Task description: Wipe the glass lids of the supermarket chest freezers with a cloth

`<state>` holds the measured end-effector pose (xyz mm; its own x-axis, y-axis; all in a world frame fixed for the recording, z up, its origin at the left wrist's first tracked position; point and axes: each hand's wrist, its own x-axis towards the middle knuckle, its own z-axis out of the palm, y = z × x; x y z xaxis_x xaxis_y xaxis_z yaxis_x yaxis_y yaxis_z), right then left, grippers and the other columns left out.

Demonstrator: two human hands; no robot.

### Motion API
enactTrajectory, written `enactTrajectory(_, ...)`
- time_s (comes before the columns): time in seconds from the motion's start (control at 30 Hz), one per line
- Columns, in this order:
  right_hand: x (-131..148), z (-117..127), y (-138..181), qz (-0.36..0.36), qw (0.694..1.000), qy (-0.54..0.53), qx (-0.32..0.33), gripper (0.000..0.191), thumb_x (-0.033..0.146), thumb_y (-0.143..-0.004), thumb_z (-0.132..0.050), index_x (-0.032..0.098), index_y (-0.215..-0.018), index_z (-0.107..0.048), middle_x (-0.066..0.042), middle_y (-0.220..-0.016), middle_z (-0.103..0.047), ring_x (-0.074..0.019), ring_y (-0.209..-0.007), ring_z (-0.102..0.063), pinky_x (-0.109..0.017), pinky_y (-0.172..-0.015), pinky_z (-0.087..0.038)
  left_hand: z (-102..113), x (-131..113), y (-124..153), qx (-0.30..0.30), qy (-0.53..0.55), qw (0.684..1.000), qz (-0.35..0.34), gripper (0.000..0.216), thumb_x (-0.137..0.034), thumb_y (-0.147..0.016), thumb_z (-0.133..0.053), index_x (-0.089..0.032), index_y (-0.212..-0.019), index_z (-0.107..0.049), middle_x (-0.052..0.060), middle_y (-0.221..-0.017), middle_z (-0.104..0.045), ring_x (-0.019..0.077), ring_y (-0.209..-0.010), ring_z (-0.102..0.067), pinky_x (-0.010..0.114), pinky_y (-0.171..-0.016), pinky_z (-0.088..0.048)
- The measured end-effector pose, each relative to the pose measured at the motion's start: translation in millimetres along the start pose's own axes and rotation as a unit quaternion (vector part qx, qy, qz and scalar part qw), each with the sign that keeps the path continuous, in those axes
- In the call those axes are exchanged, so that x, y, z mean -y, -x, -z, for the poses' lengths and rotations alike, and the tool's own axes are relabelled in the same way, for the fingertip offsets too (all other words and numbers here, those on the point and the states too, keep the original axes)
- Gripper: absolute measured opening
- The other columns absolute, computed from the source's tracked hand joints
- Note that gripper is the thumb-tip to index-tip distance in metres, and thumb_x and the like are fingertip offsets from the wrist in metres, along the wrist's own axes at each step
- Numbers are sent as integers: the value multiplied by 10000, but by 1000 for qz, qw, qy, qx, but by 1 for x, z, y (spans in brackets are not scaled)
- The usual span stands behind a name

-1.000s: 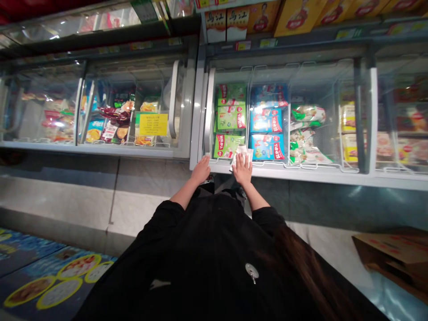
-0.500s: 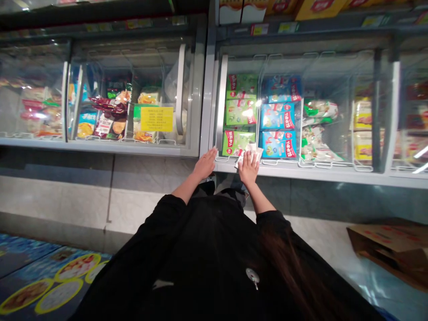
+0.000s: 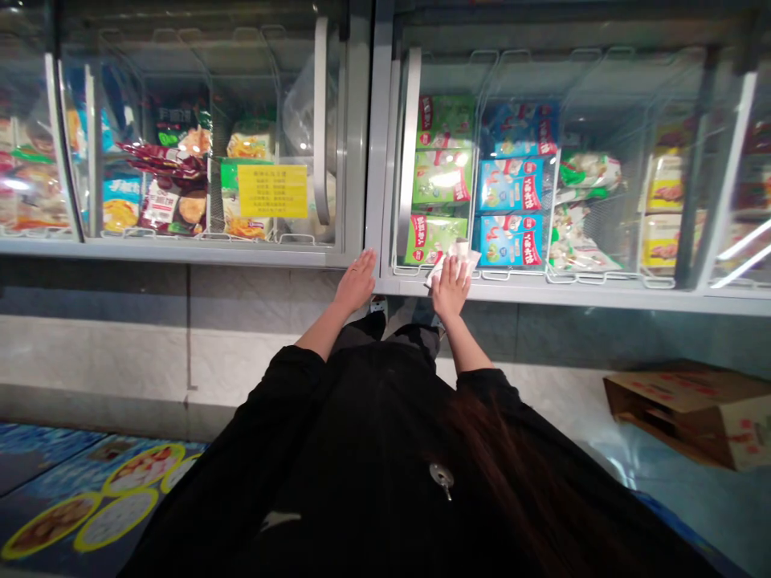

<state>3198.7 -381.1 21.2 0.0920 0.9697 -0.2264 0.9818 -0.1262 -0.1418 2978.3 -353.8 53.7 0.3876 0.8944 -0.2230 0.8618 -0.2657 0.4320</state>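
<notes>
My right hand (image 3: 450, 291) lies over a crumpled white cloth (image 3: 463, 255), its fingers pressing the cloth to the front edge of the right chest freezer (image 3: 560, 299). Below the glass by the cloth are green boxes (image 3: 438, 238) and blue boxes (image 3: 511, 241) in wire baskets. My left hand (image 3: 356, 281) holds nothing; its fingers are stretched out and rest on the front rim where the left chest freezer (image 3: 271, 255) meets the right one.
A yellow notice (image 3: 273, 191) sits on the left freezer's glass, near a white door handle (image 3: 322, 120). Bagged frozen food (image 3: 174, 201) lies inside. An opened cardboard box (image 3: 692, 409) is on the floor at right. A blue printed panel (image 3: 54, 474) stands behind at left.
My view has shifted, so the freezers appear higher and larger. My left hand has slid slightly left along the rim. My right hand stays on the cloth at nearly the same spot.
</notes>
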Motion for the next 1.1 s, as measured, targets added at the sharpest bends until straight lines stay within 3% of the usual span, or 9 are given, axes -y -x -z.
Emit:
enactTrajectory(0.1,32,-7,-10,-30,999,-28,-36,513,260,-840,-180,85,-1298,-29,-65,-1355,-23,-230,-1216,46,-477,-946,-64,1,7,2,0,12,999,30,533,-116,-810,-334,-31,-1265,-69,65,-1349,-40,165,-1219,4,357,-1002,-60)
enactTrajectory(0.23,71,-11,0,81,996,-41,-1,495,256,-834,-219,168,-1300,-75,10,-1352,-82,-182,-1224,38,-441,-975,-60,0,13,4,-8,51,998,36,530,-119,-824,-325,-11,-1259,-42,75,-1350,-26,164,-1216,9,347,-1007,-33)
enactTrajectory(0.33,67,-7,16,141,988,-40,52,473,248,-830,-248,205,-1289,-143,42,-1340,-143,-151,-1227,25,-404,-991,-59,3,17,4,-14,54,998,30,519,-128,-831,-308,-8,-1260,-41,73,-1350,-28,155,-1216,13,343,-1012,-21)
enactTrajectory(0.43,48,-2,22,133,987,-42,74,455,233,-832,-240,212,-1282,-176,36,-1337,-161,-141,-1227,15,-398,-994,-62,6,19,3,-18,51,998,25,507,-127,-832,-293,-16,-1263,-51,63,-1351,-33,147,-1216,16,337,-1015,-25)
enactTrajectory(0.53,44,-1,12,72,995,-45,53,465,238,-841,-175,187,-1297,-95,5,-1352,-86,-164,-1227,31,-445,-977,-74,7,18,1,-16,52,998,29,505,-119,-828,-285,-42,-1272,-58,45,-1352,-30,139,-1216,24,327,-1019,-31)
enactTrajectory(0.67,72,-7,-6,-39,997,-54,24,481,255,-841,-102,177,-1299,22,-12,-1356,13,-202,-1223,47,-501,-943,-120,7,12,-5,-16,49,998,38,513,-126,-822,-271,-75,-1282,-51,28,-1353,-21,132,-1219,34,322,-1026,-40)
enactTrajectory(0.77,87,-8,-10,6,998,-57,24,481,254,-836,-100,200,-1299,22,9,-1356,8,-170,-1226,42,-467,-959,-137,10,7,-10,-25,35,998,39,504,-141,-819,-264,-89,-1285,-79,25,-1351,-47,130,-1223,16,310,-1030,-60)
enactTrajectory(0.9,80,-1,-14,54,997,-62,12,476,243,-829,-108,237,-1299,-32,42,-1352,-65,-115,-1226,8,-398,-982,-158,16,2,-21,-38,13,998,43,489,-160,-811,-269,-131,-1281,-137,21,-1342,-122,130,-1223,-49,304,-1032,-98)
enactTrajectory(1.1,90,23,-49,117,990,-73,31,488,235,-828,-167,187,-1304,-71,21,-1355,-56,-147,-1226,29,-367,-993,-158,22,-2,-39,-40,16,997,56,498,-169,-806,-264,-173,-1286,-129,5,-1337,-143,122,-1220,-72,308,-1032,-116)
